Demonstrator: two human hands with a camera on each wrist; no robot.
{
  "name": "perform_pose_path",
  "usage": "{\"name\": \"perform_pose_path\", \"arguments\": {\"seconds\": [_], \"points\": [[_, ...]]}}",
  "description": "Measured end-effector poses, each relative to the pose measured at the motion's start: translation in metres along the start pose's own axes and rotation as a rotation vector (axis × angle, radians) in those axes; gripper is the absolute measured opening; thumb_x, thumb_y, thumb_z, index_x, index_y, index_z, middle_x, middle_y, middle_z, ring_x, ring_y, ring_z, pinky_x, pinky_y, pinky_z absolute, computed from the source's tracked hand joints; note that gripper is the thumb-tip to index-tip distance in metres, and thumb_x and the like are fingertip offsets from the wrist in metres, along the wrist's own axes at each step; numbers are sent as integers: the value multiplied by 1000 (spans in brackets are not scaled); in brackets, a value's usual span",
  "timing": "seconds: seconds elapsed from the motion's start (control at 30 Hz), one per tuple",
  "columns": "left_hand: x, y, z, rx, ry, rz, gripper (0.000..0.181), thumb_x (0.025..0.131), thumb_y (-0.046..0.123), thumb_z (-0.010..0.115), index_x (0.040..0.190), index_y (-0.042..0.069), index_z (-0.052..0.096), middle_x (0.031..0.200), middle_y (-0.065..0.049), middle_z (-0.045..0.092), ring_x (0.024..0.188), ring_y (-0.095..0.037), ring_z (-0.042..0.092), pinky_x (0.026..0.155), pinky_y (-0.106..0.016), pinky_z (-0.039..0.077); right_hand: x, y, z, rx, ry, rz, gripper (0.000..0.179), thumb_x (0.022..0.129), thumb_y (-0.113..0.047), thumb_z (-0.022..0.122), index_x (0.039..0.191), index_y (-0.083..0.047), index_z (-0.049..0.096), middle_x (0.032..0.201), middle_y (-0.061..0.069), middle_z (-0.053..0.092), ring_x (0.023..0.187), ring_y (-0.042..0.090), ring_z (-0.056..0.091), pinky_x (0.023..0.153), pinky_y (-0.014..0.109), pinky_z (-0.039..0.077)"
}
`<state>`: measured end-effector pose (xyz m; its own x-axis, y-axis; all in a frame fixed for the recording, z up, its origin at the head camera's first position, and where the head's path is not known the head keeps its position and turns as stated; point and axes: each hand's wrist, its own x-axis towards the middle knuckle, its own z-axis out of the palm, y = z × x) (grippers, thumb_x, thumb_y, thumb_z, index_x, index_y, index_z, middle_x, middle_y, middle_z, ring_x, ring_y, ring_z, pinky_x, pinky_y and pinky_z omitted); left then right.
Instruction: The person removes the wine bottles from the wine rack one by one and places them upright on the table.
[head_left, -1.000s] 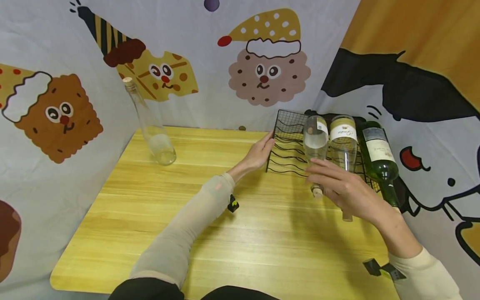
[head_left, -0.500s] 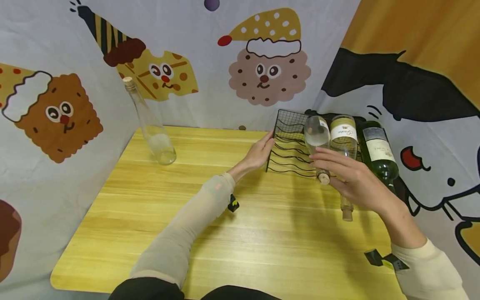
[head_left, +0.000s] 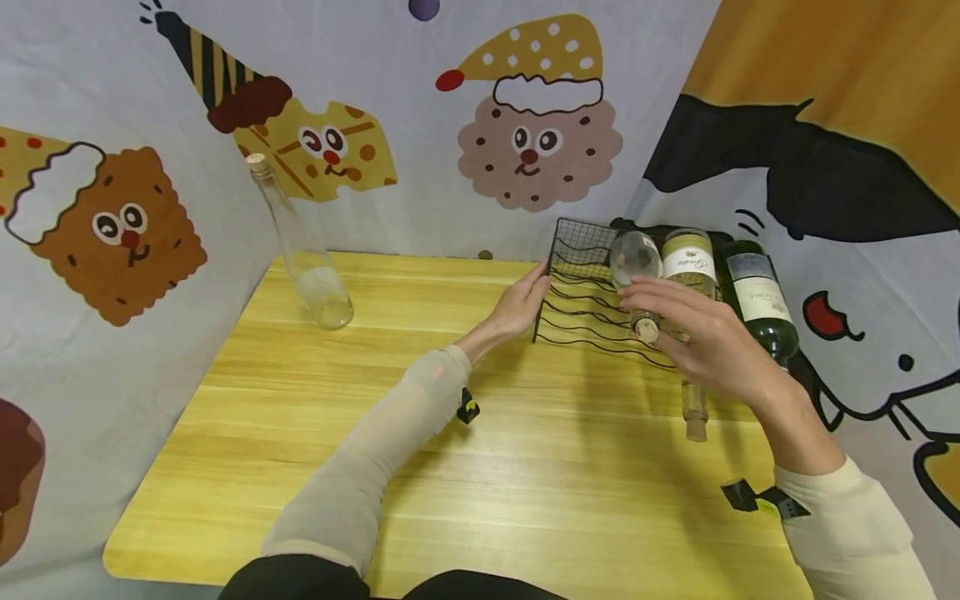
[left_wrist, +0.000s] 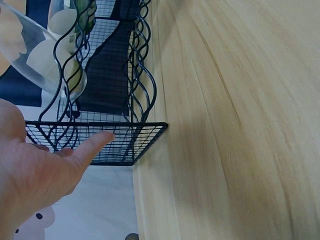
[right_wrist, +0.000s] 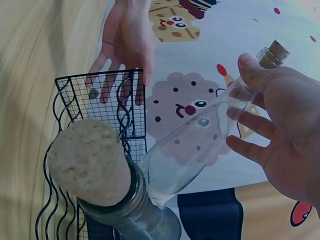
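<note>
My right hand point(head_left: 697, 333) holds a clear glass bottle point(head_left: 633, 257) by its corked neck, fingers and thumb around it in the right wrist view. That bottle is tilted, its base toward the rear of a black wire wine rack point(head_left: 585, 237) and its neck raised toward me. My left hand point(head_left: 516, 308) rests against the rack's left mesh side, fingers straight behind the mesh, thumb point(left_wrist: 95, 146) at the panel. Right of the held bottle, a clear bottle with a white label point(head_left: 690, 263) lies in the rack, partly hidden by my right hand. Beyond it lies a green wine bottle point(head_left: 761, 300).
Another corked clear bottle point(head_left: 322, 292) stands upright at the table's back left. The wooden table point(head_left: 450, 500) meets a printed cloth backdrop point(head_left: 420, 167) behind the rack. Wavy wire rungs point(head_left: 577, 315) show at the rack's left part.
My right hand has shifted slightly upward in the head view. The held bottle's corked neck has risen and now points more toward the camera. My left hand stays at the rack's side.
</note>
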<state>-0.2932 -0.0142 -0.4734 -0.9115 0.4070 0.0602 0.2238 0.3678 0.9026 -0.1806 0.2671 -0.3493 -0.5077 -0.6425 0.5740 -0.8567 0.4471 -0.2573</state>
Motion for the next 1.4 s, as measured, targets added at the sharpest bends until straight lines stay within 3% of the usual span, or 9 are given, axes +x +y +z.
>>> {"name": "perform_pose_path", "arguments": {"seconds": [0.4, 0.67, 0.87, 0.97, 1.07, 1.13, 1.2, 1.3, 1.4], "points": [[1, 0, 0, 2, 8, 13, 62, 126, 40, 23, 184, 21, 14, 190, -8, 24, 174, -33, 33, 147, -47, 24, 13, 4, -4, -50, 38, 3, 73, 79, 37, 70, 142, 1, 74, 147, 23, 75, 155, 11, 58, 135, 14, 36], [1, 0, 1, 4, 11, 13, 63, 125, 43, 21, 184, 22, 14, 190, -8, 24, 174, -33, 32, 147, -47, 24, 20, 4, -5, -87, 43, 33, 66, 80, 26, 85, 140, 0, 75, 145, 21, 76, 135, 44, 68, 133, 11, 35], [1, 0, 1, 0, 8, 7, 64, 125, 46, 21, 184, 23, 13, 191, -6, 21, 176, -31, 29, 148, -45, 22, 23, 6, -4, -100, 104, 30, 61, 88, 33, 64, 142, 4, 71, 142, 24, 76, 132, 47, 69, 129, 8, 37], [0, 1, 0, -3, 3, 5, 64, 125, 47, 21, 184, 24, 13, 191, -5, 20, 176, -30, 29, 148, -45, 23, 22, 6, -2, -133, 157, 38, 60, 89, 32, 58, 141, 4, 70, 139, 26, 76, 126, 45, 72, 108, 5, 46], [0, 0, 0, -7, 3, 10, 64, 125, 47, 21, 184, 23, 13, 191, -7, 20, 176, -31, 29, 148, -46, 23, 21, 6, 0, -152, 219, 46, 55, 90, 29, 64, 137, 3, 72, 135, 26, 78, 120, 45, 75, 99, 3, 45], [0, 0, 1, -9, 6, 12, 64, 125, 47, 21, 184, 23, 13, 191, -8, 21, 176, -32, 29, 148, -46, 23, 21, 6, 2, -159, 252, 50, 51, 91, 27, 69, 136, 4, 73, 133, 26, 78, 118, 45, 76, 99, 2, 45], [0, 0, 1, -9, 11, 14, 63, 125, 46, 21, 184, 23, 13, 191, -9, 22, 175, -33, 31, 147, -47, 23, 21, 6, 3, -165, 278, 56, 49, 90, 24, 76, 135, 5, 73, 130, 25, 79, 118, 47, 76, 111, 0, 42], [1, -1, 2, -5, 17, 8, 63, 125, 46, 21, 184, 24, 13, 191, -8, 22, 174, -33, 32, 147, -46, 23, 22, 6, 4, -177, 317, 54, 48, 89, 20, 81, 134, 6, 73, 127, 25, 80, 115, 47, 77, 93, 7, 50], [1, -1, 2, -5, 21, 0, 62, 125, 46, 21, 184, 26, 13, 191, -5, 22, 175, -31, 32, 147, -45, 23, 23, 4, 3, -181, 360, 56, 33, 101, 4, 78, 134, 6, 73, 126, 25, 81, 110, 45, 78, 73, 23, 44]]}}
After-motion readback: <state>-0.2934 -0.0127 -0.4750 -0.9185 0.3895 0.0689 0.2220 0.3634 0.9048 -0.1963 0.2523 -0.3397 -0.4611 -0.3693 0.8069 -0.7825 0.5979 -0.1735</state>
